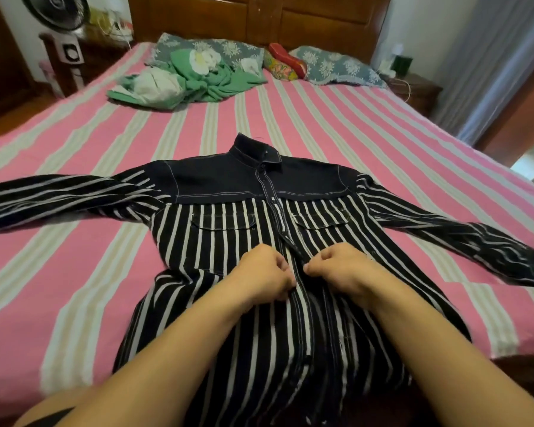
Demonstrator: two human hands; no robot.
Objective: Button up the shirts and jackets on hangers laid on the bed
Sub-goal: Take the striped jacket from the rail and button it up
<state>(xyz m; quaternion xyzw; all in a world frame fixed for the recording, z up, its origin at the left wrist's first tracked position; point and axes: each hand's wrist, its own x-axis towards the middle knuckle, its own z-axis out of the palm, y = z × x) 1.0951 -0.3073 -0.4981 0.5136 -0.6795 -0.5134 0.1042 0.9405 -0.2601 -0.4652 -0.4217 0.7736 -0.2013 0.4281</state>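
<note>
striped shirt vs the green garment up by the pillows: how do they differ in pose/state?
The striped shirt lies flat, sleeves spread wide, collar toward the headboard; the green garment is a crumpled heap. The striped shirt is being worked: left hand and right hand pinch its front placket at mid-chest; nothing touches the green garment. The striped shirt is near the camera, the green garment beside the pillows. Both rest on the pink striped bedsheet.

The shirt [259, 241] lies flat mid-bed [74, 272], collar toward twelve o'clock, crumpled cloth [179, 81] at eleven, pillows [336, 64] beyond at twelve
</note>
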